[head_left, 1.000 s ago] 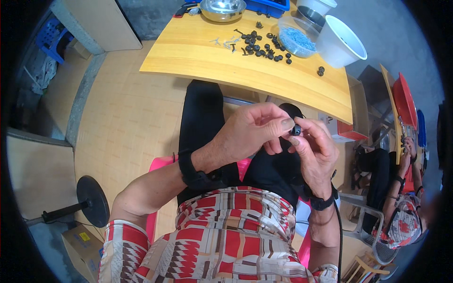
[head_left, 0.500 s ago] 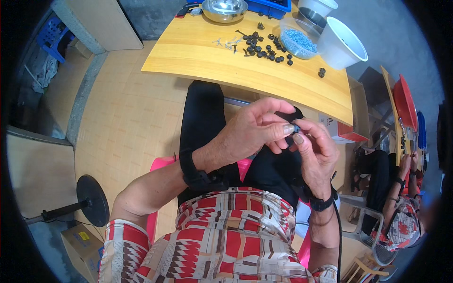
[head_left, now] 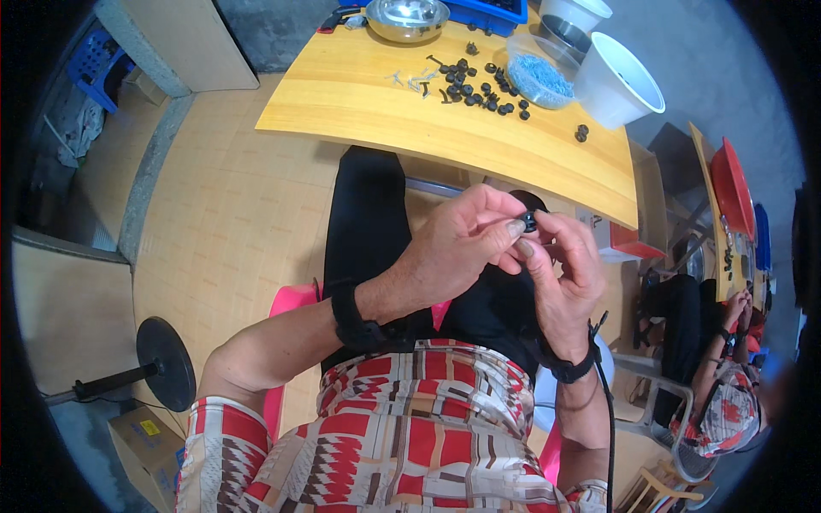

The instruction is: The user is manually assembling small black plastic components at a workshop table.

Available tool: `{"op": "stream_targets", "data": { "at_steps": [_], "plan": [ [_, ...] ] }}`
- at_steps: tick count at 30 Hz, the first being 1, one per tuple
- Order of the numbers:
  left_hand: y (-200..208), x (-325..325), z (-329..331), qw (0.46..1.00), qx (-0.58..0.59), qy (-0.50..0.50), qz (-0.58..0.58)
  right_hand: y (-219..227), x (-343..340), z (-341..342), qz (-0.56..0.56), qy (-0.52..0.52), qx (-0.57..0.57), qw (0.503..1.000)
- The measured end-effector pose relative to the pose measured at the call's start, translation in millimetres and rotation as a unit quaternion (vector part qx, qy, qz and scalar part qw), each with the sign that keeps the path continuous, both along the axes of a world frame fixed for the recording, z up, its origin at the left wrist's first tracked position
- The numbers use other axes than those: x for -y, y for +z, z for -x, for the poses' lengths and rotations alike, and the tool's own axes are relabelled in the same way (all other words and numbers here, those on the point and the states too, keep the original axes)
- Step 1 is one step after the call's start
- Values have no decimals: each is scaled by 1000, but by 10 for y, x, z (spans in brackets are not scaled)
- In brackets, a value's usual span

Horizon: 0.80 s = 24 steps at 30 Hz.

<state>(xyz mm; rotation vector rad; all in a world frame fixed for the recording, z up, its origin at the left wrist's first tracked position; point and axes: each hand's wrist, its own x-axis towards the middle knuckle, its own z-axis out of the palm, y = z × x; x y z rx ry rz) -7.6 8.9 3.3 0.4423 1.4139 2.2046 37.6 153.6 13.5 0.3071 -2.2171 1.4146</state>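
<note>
Above my lap, just off the table's near edge, a small round black part (head_left: 528,222) sits between my fingertips. My left hand (head_left: 473,237) pinches it with the thumb against the fingers. From the other side, my right hand (head_left: 566,262) grips it with thumb and index finger. The fingers cover much of the part, so its finer shape does not show. On the wooden table (head_left: 368,107) lies a loose group of small black knobby parts (head_left: 469,90), with thin silvery pieces (head_left: 417,83) to their left.
Behind the parts stand a clear tub of light-blue pieces (head_left: 539,79), a white bucket (head_left: 617,81), a steel bowl (head_left: 408,19) and a blue tray (head_left: 479,12). A co-worker (head_left: 723,376) sits at another table on the right. A black round stand base (head_left: 167,363) is at left.
Both hands have shifted slightly up and left with the black part, which now shows more above my thumbs. The things on the table stay where they were.
</note>
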Motion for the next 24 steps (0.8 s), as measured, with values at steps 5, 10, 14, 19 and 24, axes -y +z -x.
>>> {"op": "stream_targets", "data": {
  "at_steps": [5,10,14,19,24],
  "plan": [
    [71,37,25,999,42,-21,17,30,-33,-13,-63,-20,-7,998],
    [1,66,78,998,43,-38,26,39,-39,7,-119,5,-47,992],
    [17,72,71,997,50,-58,7,35,-20,4,-108,2,-38,993],
    [31,55,48,996,-13,-15,87,-7,-22,34,-142,-26,-77,987],
    [71,5,-16,998,-28,4,64,14,-22,-2,-136,-24,-45,989]
  ]
}}
